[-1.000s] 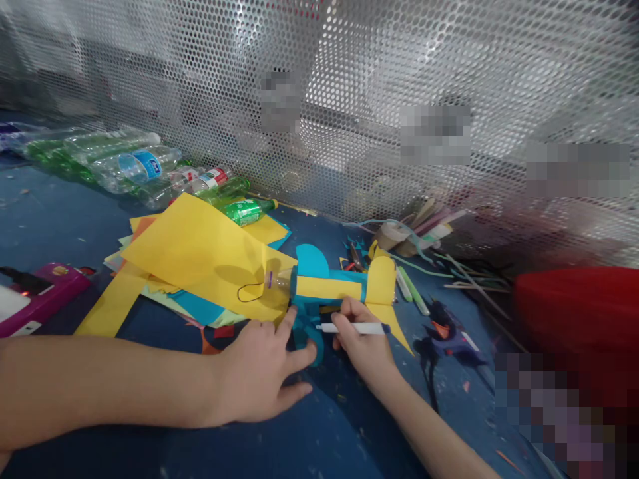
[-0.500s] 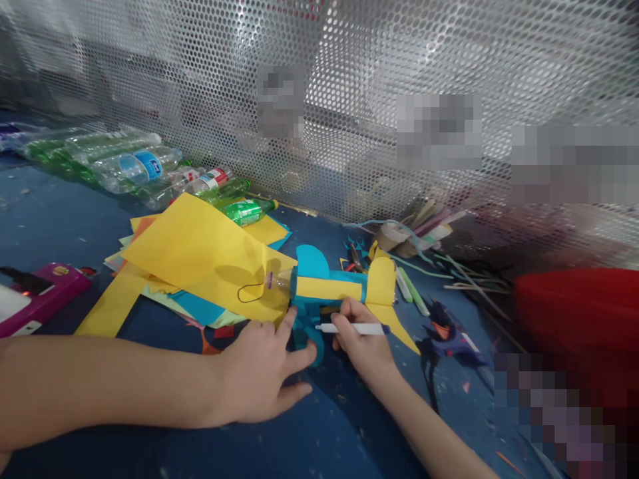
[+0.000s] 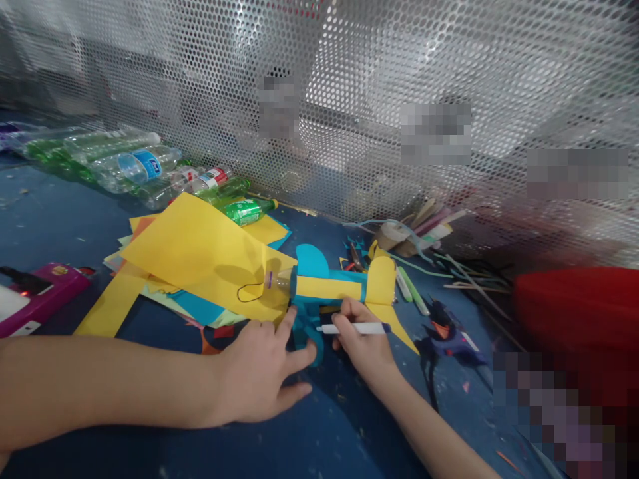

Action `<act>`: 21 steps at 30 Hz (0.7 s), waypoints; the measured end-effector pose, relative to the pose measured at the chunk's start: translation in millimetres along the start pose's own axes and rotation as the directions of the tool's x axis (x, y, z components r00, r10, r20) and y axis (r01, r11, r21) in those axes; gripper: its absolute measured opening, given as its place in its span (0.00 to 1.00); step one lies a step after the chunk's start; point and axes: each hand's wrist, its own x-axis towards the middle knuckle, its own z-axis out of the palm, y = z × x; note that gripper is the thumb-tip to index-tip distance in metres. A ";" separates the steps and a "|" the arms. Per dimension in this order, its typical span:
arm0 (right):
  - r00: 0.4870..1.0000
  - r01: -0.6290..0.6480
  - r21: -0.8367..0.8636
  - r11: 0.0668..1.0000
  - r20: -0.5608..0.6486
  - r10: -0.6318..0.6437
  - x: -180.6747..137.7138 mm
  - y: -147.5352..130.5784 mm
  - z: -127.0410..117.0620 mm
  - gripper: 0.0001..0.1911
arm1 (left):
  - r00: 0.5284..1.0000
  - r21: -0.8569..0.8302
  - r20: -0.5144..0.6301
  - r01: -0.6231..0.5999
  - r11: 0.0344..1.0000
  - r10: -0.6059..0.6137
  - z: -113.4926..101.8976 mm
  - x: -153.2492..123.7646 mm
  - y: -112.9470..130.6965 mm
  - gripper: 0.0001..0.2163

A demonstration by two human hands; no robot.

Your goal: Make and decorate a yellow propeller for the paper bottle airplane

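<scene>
A paper-covered bottle model [image 3: 329, 286], teal with yellow bands and wings, lies on the blue table [image 3: 64, 226]. My left hand [image 3: 259, 372] rests beside it with fingers spread, thumb and forefinger pressing a teal paper piece [image 3: 305, 336] at the model's near side. My right hand [image 3: 362, 342] is closed round a white marker pen [image 3: 354, 328], whose tip points left at that teal piece.
Yellow paper sheets [image 3: 200, 256] are stacked left of the model. Plastic bottles [image 3: 134, 166] lie along a perforated metal screen [image 3: 349, 100]. A pink box [image 3: 40, 296] sits far left. Sticks, straws and tape [image 3: 429, 233] clutter the back right; something red [image 3: 579, 306] is at right.
</scene>
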 end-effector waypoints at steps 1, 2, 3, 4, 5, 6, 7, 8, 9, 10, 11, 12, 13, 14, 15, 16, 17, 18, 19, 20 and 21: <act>1.000 0.000 0.005 1.000 -0.002 0.000 0.2 0.7 -0.1 0.10 | 1.000 -0.001 0.000 -0.001 1.000 0.001 0.0 -0.1 -0.1 0.24; 1.000 0.000 0.010 1.000 -0.004 0.000 0.3 1.3 -0.3 0.10 | 1.000 -0.003 -0.001 -0.003 1.000 0.003 0.0 -0.1 0.0 0.24; 1.000 0.002 0.014 1.000 -0.005 -0.002 0.4 1.7 -0.4 0.10 | 1.000 -0.004 -0.002 -0.003 1.000 0.003 0.0 -0.2 0.0 0.24; 1.000 0.003 0.015 1.000 -0.004 -0.003 0.4 1.9 -0.6 0.10 | 1.000 -0.006 0.000 -0.005 1.000 0.005 0.0 -0.4 0.2 0.24; 1.000 0.003 0.016 1.000 -0.005 -0.003 0.4 2.0 -0.7 0.10 | 1.000 -0.007 0.001 -0.004 1.000 0.004 0.1 -0.4 0.4 0.24; 1.000 0.002 0.016 1.000 -0.005 -0.002 0.3 2.0 -0.7 0.10 | 1.000 -0.009 0.005 -0.002 1.000 0.002 0.1 -0.5 0.6 0.24; 1.000 0.003 0.016 1.000 -0.006 -0.003 0.2 2.0 -0.8 0.10 | 1.000 -0.010 0.011 -0.001 1.000 0.001 0.0 -0.6 0.9 0.24; 1.000 0.006 0.017 1.000 -0.007 -0.006 0.0 2.0 -0.8 0.10 | 1.000 -0.010 0.016 0.002 1.000 -0.001 0.0 -0.6 1.0 0.24; 1.000 0.010 0.019 1.000 -0.006 -0.010 -0.1 2.2 -0.9 0.10 | 1.000 -0.011 0.020 0.002 1.000 -0.002 0.0 -0.7 1.1 0.24; 1.000 0.016 0.021 1.000 -0.005 -0.016 -0.3 2.5 -1.1 0.10 | 1.000 -0.012 0.021 0.001 1.000 -0.001 0.0 -0.7 1.1 0.24; 1.000 0.020 0.023 1.000 -0.005 -0.020 -0.5 3.0 -1.3 0.11 | 1.000 -0.012 0.018 0.002 1.000 -0.002 0.1 -0.7 1.0 0.24; 1.000 0.027 0.026 0.999 -0.009 -0.027 -0.8 3.7 -1.6 0.11 | 1.000 -0.012 0.013 0.001 1.000 -0.001 0.2 -0.7 0.7 0.24; 0.999 0.036 0.030 0.999 -0.014 -0.035 -1.3 4.6 -1.9 0.11 | 1.000 -0.012 0.005 0.000 1.000 0.000 0.4 -0.7 0.3 0.24; 0.999 0.049 0.037 0.998 -0.020 -0.049 -2.0 5.6 -2.3 0.12 | 1.000 -0.011 -0.002 -0.002 1.000 0.002 0.7 -0.7 -0.1 0.24; 0.997 0.069 0.050 0.996 -0.026 -0.068 -2.9 6.5 -2.7 0.13 | 1.000 -0.011 -0.009 -0.006 1.000 0.006 0.9 -0.7 -0.4 0.24; 0.995 0.095 0.065 0.993 -0.031 -0.093 -4.0 7.4 -3.1 0.14 | 1.000 -0.010 -0.015 -0.008 1.000 0.008 1.1 -0.7 -0.7 0.24; 0.992 0.127 0.082 0.989 -0.035 -0.124 -5.3 8.1 -3.3 0.14 | 1.000 -0.010 -0.020 -0.010 1.000 0.010 1.1 -0.7 -0.9 0.24; 0.987 0.161 0.096 0.982 -0.037 -0.158 -6.6 8.4 -3.5 0.15 | 1.000 -0.010 -0.020 -0.011 1.000 0.011 1.1 -0.7 -0.9 0.24; 0.981 0.194 0.106 0.975 -0.039 -0.191 -8.1 8.4 -3.6 0.16 | 1.000 -0.008 -0.016 -0.009 1.000 0.008 0.9 -0.7 -0.7 0.24; 0.974 0.228 0.112 0.967 -0.044 -0.224 -9.7 8.1 -3.6 0.16 | 1.000 -0.006 -0.008 -0.005 1.000 0.005 0.5 -0.7 -0.4 0.25; 0.966 0.258 0.106 0.960 -0.047 -0.254 -11.4 7.5 -3.7 0.16 | 1.000 -0.005 0.001 -0.002 1.000 0.002 0.0 -0.7 0.0 0.25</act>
